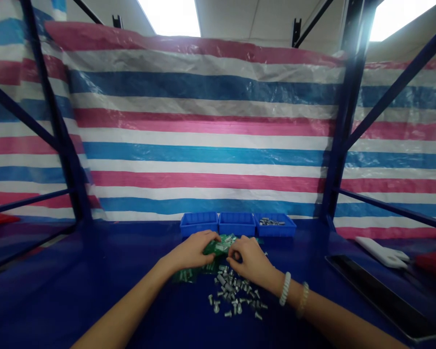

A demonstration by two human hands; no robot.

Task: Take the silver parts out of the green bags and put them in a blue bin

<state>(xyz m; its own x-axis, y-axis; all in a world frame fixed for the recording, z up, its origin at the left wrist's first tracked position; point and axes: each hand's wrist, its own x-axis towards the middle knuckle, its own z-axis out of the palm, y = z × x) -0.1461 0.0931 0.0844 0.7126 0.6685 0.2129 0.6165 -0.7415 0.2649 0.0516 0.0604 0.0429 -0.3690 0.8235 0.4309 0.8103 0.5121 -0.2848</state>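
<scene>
My left hand (194, 249) is closed around the near edge of a small green-printed clear plastic bag (223, 244), which has metal pieces in it. Just right of the bag, my right hand (252, 259) has its thumb and forefinger pinched together; whatever sits between them is too small to make out. Below both hands a loose pile of silvery bolts (234, 291) is spread on the dark blue surface (160, 310). More green-printed bags (185, 275) lie flat under my left wrist, partly hidden by it.
Three blue bins stand in a row behind my hands: a left bin (199, 228), a middle bin (237, 229) and a right bin (288, 228) with metal parts inside. A dark flat panel (381, 295) and a white object (383, 252) lie right. Blue rack posts (339, 145) flank the surface.
</scene>
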